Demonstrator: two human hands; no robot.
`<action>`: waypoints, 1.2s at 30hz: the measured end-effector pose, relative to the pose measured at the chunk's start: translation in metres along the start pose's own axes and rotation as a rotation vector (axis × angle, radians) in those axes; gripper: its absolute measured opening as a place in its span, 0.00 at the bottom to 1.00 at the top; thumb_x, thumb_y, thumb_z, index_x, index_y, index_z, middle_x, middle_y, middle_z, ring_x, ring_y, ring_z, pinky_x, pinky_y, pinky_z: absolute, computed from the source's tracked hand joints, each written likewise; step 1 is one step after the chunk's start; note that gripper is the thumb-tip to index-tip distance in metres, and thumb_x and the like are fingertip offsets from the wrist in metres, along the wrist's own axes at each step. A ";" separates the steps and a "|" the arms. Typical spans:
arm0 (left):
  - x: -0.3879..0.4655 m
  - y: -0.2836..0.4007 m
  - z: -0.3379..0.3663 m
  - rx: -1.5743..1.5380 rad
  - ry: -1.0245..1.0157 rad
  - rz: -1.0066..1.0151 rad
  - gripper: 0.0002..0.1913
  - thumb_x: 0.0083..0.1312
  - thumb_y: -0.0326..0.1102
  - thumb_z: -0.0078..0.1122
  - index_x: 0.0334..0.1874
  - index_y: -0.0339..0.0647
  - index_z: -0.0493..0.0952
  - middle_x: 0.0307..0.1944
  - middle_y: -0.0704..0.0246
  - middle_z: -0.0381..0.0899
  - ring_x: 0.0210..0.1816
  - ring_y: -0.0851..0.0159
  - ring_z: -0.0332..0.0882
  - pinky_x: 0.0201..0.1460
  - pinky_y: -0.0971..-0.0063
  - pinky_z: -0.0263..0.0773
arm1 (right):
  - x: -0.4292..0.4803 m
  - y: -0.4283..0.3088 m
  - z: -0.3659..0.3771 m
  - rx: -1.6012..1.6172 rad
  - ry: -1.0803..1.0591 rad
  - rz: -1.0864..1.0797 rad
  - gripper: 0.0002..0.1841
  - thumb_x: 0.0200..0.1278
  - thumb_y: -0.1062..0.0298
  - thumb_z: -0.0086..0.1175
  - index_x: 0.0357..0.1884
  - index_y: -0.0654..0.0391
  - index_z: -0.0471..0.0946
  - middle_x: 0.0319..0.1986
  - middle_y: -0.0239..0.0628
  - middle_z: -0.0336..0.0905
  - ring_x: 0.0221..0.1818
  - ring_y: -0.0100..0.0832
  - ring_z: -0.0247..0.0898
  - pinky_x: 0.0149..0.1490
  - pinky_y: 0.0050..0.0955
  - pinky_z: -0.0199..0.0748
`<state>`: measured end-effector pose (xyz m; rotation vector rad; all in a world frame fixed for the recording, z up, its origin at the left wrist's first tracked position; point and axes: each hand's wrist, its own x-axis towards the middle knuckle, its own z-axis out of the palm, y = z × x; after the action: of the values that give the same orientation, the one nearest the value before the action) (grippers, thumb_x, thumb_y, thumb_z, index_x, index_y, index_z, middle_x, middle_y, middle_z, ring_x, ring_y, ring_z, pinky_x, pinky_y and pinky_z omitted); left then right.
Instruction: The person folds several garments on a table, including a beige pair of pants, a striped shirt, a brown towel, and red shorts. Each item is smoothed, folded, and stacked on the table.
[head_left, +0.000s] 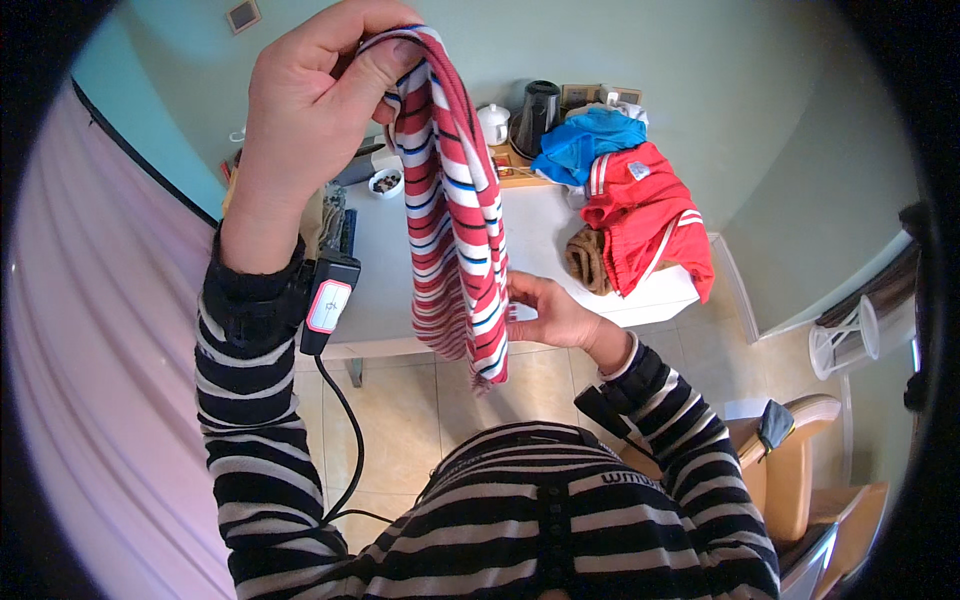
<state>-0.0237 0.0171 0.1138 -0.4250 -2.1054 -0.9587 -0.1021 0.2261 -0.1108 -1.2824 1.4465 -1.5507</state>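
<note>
My left hand (315, 105) is raised at the upper left, its thumb and fingers pinching the top of a red, white and blue striped knit garment (457, 217). The cloth hangs down in long folds in front of a white table (375, 300). Lower down, my right hand (555, 311) is at the garment's right edge, thumb and fingers bent around it; the fingertips are partly hidden behind the cloth. On the table's right side lie a red garment with white stripes (660, 217), a blue garment (592, 139) and a rolled brown cloth (589, 259).
Along the wall stand a black kettle (540, 112) and a white lidded pot (493, 124). A small white bowl (385, 183) holds dark bits. A tan chair (787, 465) is at the lower right, a pink curtain (97, 337) at the left. A black cable (356, 435) hangs from my left wrist device.
</note>
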 end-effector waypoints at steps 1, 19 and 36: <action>-0.002 -0.001 -0.002 -0.025 0.002 -0.027 0.09 0.65 0.31 0.50 0.45 0.40 0.73 0.33 0.75 0.76 0.30 0.80 0.73 0.25 0.89 0.69 | -0.003 0.003 0.002 0.063 0.003 0.041 0.32 0.45 0.74 0.65 0.56 0.58 0.67 0.42 0.30 0.74 0.44 0.24 0.68 0.53 0.27 0.65; -0.019 0.020 0.003 -0.022 -0.193 0.044 0.06 0.61 0.25 0.53 0.38 0.36 0.76 0.31 0.73 0.77 0.31 0.80 0.73 0.26 0.88 0.71 | -0.029 0.016 -0.009 0.236 0.131 0.110 0.15 0.50 0.78 0.60 0.41 0.60 0.73 0.34 0.27 0.74 0.38 0.20 0.69 0.45 0.20 0.70; -0.027 0.017 0.030 0.070 -0.371 0.093 0.07 0.56 0.20 0.52 0.36 0.33 0.76 0.26 0.67 0.74 0.27 0.71 0.71 0.30 0.80 0.65 | 0.002 -0.077 0.020 -0.022 0.326 -0.236 0.16 0.57 0.73 0.54 0.47 0.66 0.70 0.36 0.34 0.74 0.36 0.20 0.69 0.42 0.20 0.70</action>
<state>-0.0119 0.0514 0.0895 -0.7024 -2.4168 -0.7961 -0.0720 0.2310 -0.0368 -1.2947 1.5545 -1.9792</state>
